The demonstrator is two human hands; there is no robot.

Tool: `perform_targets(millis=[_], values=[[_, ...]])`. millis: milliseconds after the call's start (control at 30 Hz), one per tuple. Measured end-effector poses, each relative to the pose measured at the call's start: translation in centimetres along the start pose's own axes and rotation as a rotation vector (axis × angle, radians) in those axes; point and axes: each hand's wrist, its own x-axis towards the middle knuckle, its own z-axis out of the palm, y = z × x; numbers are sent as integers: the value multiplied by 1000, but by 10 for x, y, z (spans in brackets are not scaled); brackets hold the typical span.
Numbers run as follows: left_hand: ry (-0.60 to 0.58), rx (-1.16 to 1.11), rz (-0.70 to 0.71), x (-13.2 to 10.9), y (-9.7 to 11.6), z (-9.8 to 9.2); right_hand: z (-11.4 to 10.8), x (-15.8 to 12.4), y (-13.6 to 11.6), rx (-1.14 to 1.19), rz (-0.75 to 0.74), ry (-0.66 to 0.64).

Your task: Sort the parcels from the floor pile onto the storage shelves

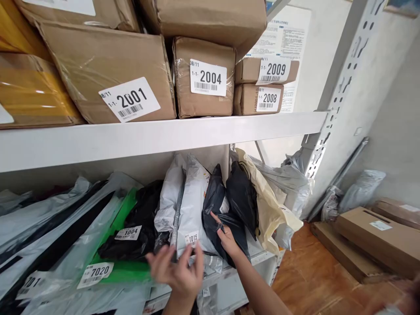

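Fingers of the right hand (229, 241) pinched a fold of the dark parcel (214, 192), which stood between the white parcel (194, 203) and the black parcel (241, 188) on the lower shelf (259, 259); gripping seemed the step in hand. The left hand (180, 272) hung spread, holding nothing. Any shift seemed to call for a forward pull beneath the beam (164, 136), neighbours crowding both sides.

Loaded upper shelf (157, 139), lower shelf (262, 257)
Boxes (108, 65) sit above, bags (213, 192) lie below; cartons (387, 236) rest on the floor (295, 280), right.
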Motion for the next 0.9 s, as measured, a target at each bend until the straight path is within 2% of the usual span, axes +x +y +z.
perform_targets(millis=[33, 67, 133, 200, 233, 333, 400, 467, 567, 667, 733, 800, 900], values=[[-134, -32, 79, 6, 9, 0, -5, -3, -2, 7, -20, -66], [-319, -57, 126, 13, 16, 3, -11, -6, -4, 26, -42, -124], [-670, -33, 119, 24, 22, 13, -24, -5, -10, 87, -71, -191], [-837, 46, 56, 29, 19, 25, -36, 6, -11, 99, -54, -153], [-875, 70, 37, 29, 15, 29, -40, 16, -10, 62, -25, -62], [-897, 75, 30, 22, 4, 33, -46, 60, 0, -171, 163, 350], [-866, 48, 56, 16, 0, 31, -40, 95, 9, -296, 271, 497], [-827, 14, 83, 11, -2, 31, -29, 126, 18, -359, 307, 498], [-773, -22, 107, 10, -3, 31, -14, 155, 26, -357, 281, 517], [-733, -5, 132, 21, 2, 29, -4, 173, 24, -286, 213, 522], [-710, 15, 163, 33, 8, 24, 1, 184, 20, -219, 148, 482], [-739, 5, 239, 44, 14, 21, 5, 194, 17, -162, 100, 421], [-887, 49, 300, 47, 14, 25, -3, 195, 17, -116, 88, 336]])
